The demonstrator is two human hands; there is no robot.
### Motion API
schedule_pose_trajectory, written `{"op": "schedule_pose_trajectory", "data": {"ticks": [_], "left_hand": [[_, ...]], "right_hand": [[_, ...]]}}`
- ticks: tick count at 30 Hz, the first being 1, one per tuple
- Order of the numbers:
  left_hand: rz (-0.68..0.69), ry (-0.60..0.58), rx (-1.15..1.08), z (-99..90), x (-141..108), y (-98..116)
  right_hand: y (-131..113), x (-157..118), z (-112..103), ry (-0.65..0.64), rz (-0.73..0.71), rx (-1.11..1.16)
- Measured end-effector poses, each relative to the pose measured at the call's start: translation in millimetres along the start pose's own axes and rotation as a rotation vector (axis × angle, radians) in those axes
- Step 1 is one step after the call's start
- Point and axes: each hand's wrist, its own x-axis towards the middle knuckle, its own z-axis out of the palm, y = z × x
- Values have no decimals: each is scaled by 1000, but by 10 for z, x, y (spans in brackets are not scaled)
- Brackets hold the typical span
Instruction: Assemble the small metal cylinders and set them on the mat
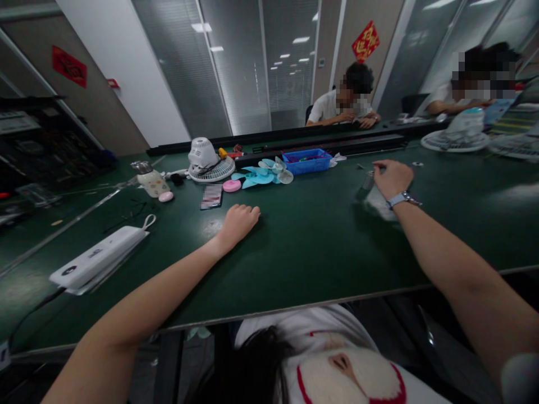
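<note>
My left hand [239,223] rests on the green tabletop [295,247], its fingers curled into a loose fist. No object shows in it. Farther right, my right hand [392,178], with a watch [403,198] at the wrist, is bent down with thumb and fingers pinched together. At those fingertips is a small grey, partly shiny cylinder [368,182], blurred and dim; its exact kind is unclear. A little object [361,166] lies just behind it. Nearest to my left hand are a phone [211,197] and a round pink item [232,186].
A white fan part [202,157], light-blue fan blades [261,173] and a blue basket [307,163] line the back. To the left are a bottle [151,180] and a white power strip-like device [99,255] with a cable. Two people sit across the table, near another fan [457,134].
</note>
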Motion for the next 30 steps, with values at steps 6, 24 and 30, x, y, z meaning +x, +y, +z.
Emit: {"op": "schedule_pose_trajectory", "data": {"ticks": [6,24,30], "left_hand": [[1,8,-5,14,-4,-8],[-3,-7,-7,23,1,-10],[0,0,2,0,-3,-1]], "right_hand": [[43,-3,76,-51,94,50],[88,15,144,-41,80,57],[124,-26,240,-148,151,28]]}}
